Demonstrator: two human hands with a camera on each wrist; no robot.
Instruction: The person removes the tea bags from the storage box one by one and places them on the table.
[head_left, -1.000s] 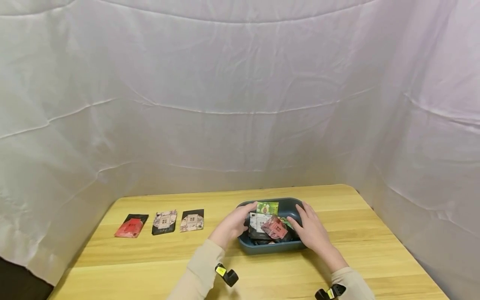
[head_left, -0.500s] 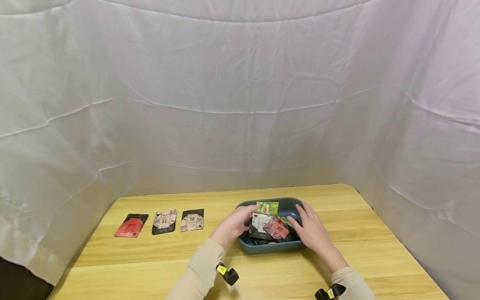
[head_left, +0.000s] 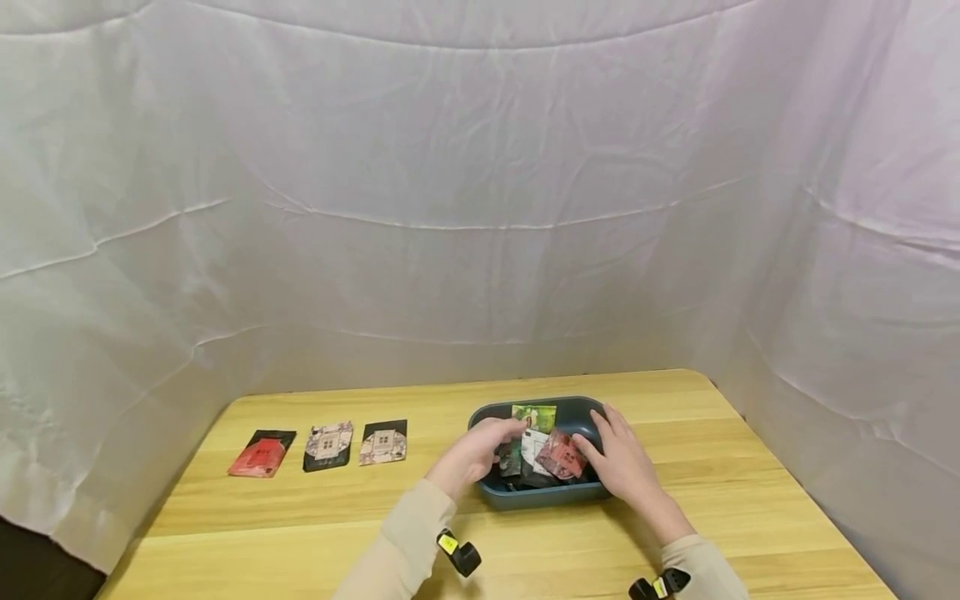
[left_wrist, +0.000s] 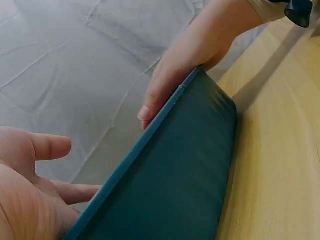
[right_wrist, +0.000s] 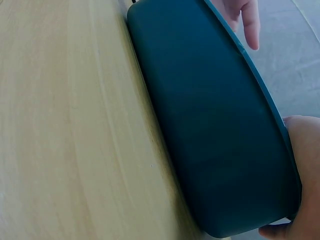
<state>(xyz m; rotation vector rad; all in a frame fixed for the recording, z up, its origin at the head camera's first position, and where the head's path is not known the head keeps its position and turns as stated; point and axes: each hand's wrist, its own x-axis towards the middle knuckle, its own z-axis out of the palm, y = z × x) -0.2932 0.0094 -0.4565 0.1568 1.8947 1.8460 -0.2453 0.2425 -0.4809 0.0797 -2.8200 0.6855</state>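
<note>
A dark teal bin (head_left: 547, 497) holds several tea sachets. My left hand (head_left: 477, 452) reaches over its left end, index finger stretched across the sachets; the tips of the lower fingers are hidden inside. Beneath that finger lie a green tea sachet (head_left: 543, 412), a dark green one (head_left: 511, 460) and a white-and-black one (head_left: 532, 448). Right of these is a pink-red sachet (head_left: 564, 456). At the bin's right end my right hand (head_left: 626, 458) grips the wall, thumb on the inner side. In the left wrist view, the left hand (left_wrist: 25, 185) has its thumb extended above the rim.
On the wooden table (head_left: 300, 533), left of the bin, lie three sachets in a row: a red-and-black one (head_left: 262, 454), a floral one with a black lower edge (head_left: 327, 445) and a floral one with a black top (head_left: 384, 442). A pale cloth curtain (head_left: 480, 275) surrounds the table.
My left hand has moved slightly right over the bin. The white-and-black and pink-red sachets have slid right, and a dark green sachet now shows beside them. The right hand stays put.
</note>
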